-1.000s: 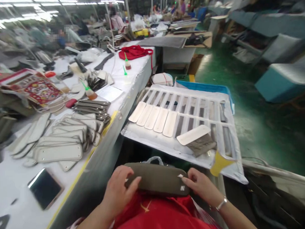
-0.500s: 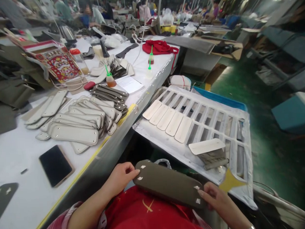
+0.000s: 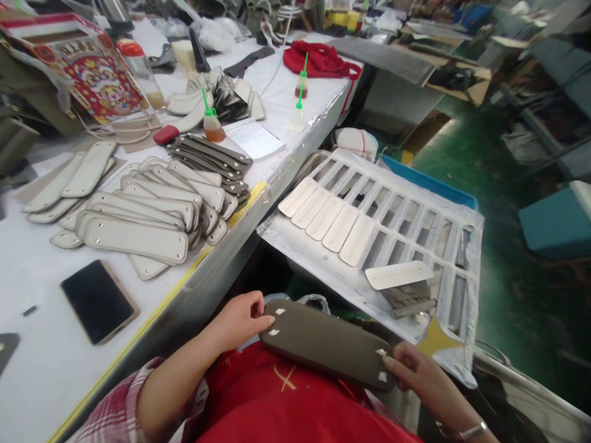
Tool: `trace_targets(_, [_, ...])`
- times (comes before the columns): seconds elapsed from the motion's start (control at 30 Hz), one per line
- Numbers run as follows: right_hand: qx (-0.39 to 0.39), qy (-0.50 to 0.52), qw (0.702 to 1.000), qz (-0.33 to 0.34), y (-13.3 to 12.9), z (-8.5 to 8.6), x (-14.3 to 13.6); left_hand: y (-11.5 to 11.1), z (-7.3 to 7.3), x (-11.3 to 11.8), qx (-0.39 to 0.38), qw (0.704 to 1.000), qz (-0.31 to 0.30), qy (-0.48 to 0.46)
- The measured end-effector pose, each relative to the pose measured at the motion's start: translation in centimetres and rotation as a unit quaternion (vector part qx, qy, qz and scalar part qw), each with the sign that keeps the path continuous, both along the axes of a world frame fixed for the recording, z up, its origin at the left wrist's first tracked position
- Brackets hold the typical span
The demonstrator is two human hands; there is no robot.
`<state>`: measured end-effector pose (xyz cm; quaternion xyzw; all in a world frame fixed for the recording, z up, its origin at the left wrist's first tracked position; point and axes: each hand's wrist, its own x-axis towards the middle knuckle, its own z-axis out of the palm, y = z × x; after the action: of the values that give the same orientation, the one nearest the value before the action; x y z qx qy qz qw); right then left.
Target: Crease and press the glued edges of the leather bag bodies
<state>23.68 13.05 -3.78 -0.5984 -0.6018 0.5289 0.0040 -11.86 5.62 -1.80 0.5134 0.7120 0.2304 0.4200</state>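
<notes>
An olive-grey padded strip (image 3: 324,343) with rounded corners and small white tabs near both ends is held flat in front of the red apron (image 3: 302,408). My left hand (image 3: 245,319) pinches its left end, thumb on top. At the other end, my right hand (image 3: 408,367) grips the strip between thumb and fingers. Its underside is hidden. On the table to the left lies a heap of pale, grey-edged strips (image 3: 136,237), and behind it a stack of dark strips (image 3: 210,156).
A white slotted rack (image 3: 326,278) at the right carries a row of white strips (image 3: 324,217) and one loose strip (image 3: 399,275). The table (image 3: 30,276) holds a phone (image 3: 99,301), a glue bottle (image 3: 213,127), a notepad (image 3: 254,139) and a red printed box (image 3: 94,76).
The view has tilted down and shifted slightly, so the table things sit higher and further left. Both hands keep hold of the strip, with little change in pose.
</notes>
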Motion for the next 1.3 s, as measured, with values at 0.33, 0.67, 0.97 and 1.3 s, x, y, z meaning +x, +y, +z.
trace_targets(0.33, [0.318,-0.066,0.944,0.06,-0.5,3.8,-4.6,-0.4,-1.0,0.1,-0.041,0.992,0.009,-0.116])
trace_targets(0.67, [0.367,-0.011,0.864,0.346,-2.1,1.5,-17.3,-0.5,-1.8,0.1,0.01,0.993,0.02,-0.115])
trace_targets(0.97, [0.355,-0.018,0.873,0.334,-2.0,2.3,-18.1,0.3,-1.8,-0.4,-0.014,0.986,-0.022,-0.166])
trace_targets(1.3, [0.368,-0.063,0.86,0.348,-0.8,4.3,-10.5,0.7,2.5,-0.1,0.112,0.97,-0.148,0.154])
